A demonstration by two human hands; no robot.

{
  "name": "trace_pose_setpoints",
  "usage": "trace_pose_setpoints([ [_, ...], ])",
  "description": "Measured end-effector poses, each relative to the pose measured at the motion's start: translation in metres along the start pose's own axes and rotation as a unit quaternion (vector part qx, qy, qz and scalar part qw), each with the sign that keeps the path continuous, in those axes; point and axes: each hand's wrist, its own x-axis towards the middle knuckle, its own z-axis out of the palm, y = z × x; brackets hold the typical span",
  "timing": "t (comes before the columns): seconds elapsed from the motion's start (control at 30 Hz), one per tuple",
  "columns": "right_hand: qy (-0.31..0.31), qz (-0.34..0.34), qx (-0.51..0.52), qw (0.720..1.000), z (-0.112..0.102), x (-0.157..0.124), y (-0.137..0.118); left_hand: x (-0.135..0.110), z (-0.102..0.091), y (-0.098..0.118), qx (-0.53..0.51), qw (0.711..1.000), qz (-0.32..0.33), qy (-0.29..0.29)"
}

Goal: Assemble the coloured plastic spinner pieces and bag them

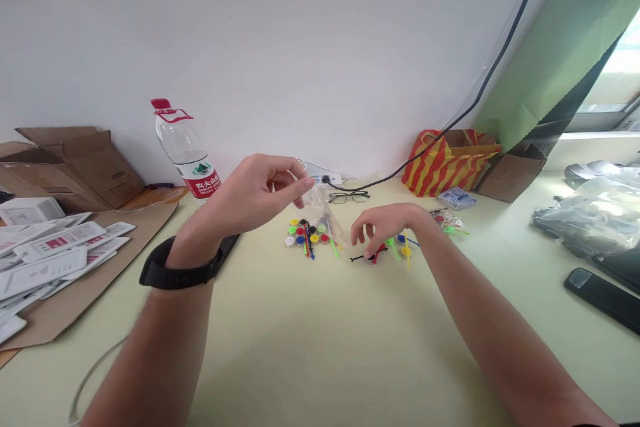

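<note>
My left hand (260,190), with a black band on the wrist, is raised above the table and pinches the top of a small clear plastic bag (324,210) that hangs down with a few coloured sticks inside. Under the bag lies a cluster of coloured round pieces and sticks (306,235). My right hand (383,225) is lowered over a second group of coloured pieces (400,247), fingers curled down and touching a dark stick with a red piece (371,256) on the table.
A water bottle (186,150) stands at the back left near cardboard boxes (75,163) and stacked white packs (45,247). Glasses (349,197), a striped bag (447,160), a small blue packet (456,198), grey plastic bags (590,213) and a black phone (603,297) lie around.
</note>
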Motion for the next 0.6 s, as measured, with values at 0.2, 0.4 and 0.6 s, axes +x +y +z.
trace_pose_setpoints([
  [0.2,-0.064,0.032,0.019,0.997,0.019,0.033,-0.008,0.000,0.001,-0.004,0.034,0.999,-0.016,-0.032],
  [0.4,-0.051,0.042,0.024,0.998,0.020,0.031,-0.011,-0.001,0.001,-0.010,0.040,0.994,-0.021,-0.099],
  [0.6,-0.008,0.028,0.013,0.999,0.007,0.011,-0.015,-0.005,-0.003,-0.006,0.027,0.980,0.011,-0.199],
])
